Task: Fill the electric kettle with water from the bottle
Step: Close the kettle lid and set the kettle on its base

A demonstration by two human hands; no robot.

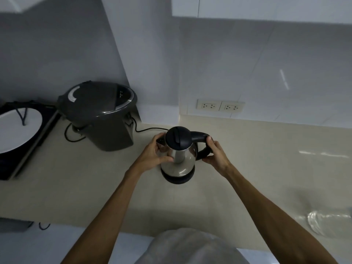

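Both hands on the electric kettle [179,155], mid-countertop [76,187].
Left hand [152,151] cups its steel body; right hand [215,151] grips the black handle; lid closed, kettle on its base.

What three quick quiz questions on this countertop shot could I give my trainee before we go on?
1. True or false: the lid of the kettle is open.
2. Which hand is on the kettle's handle? A left hand, B right hand, C neither.
3. Fill in: the big dark grey appliance stands to the kettle's ____.

Key
1. False: the lid is shut.
2. B; the left hand steadies the steel body.
3. Left, in the corner of the counter.
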